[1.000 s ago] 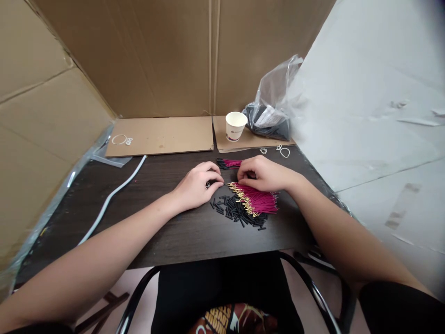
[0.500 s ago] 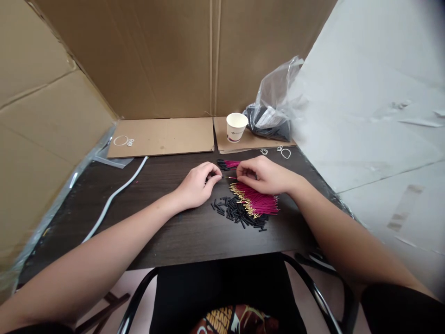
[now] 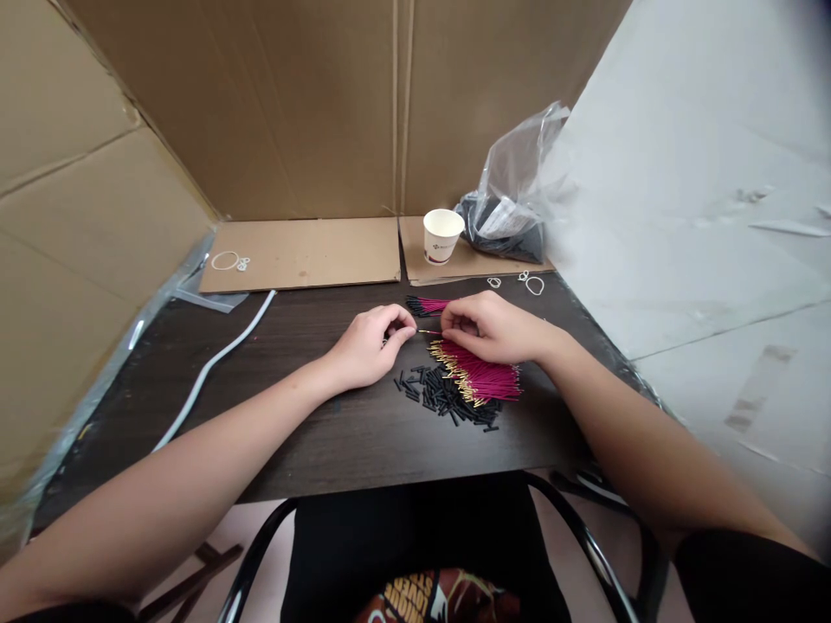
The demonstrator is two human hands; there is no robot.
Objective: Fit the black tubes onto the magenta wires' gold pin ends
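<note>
My right hand pinches one thin magenta wire with a gold tip that points left. My left hand is closed in a pinch at that tip; what its fingertips hold is too small to name. Just below the hands lies a pile of magenta wires with gold ends, and beside it a scatter of short black tubes. A smaller bunch of magenta wires with black ends lies beyond the hands.
Dark wooden table walled by cardboard. At the back stand a paper cup and a plastic bag on cardboard sheets. White rubber bands lie back right, more rings back left. A white strip runs along the left.
The right hand has lifted one wire off the pile and turned its gold tip to the left. The left hand's pinch has moved up from the table to meet that tip.
</note>
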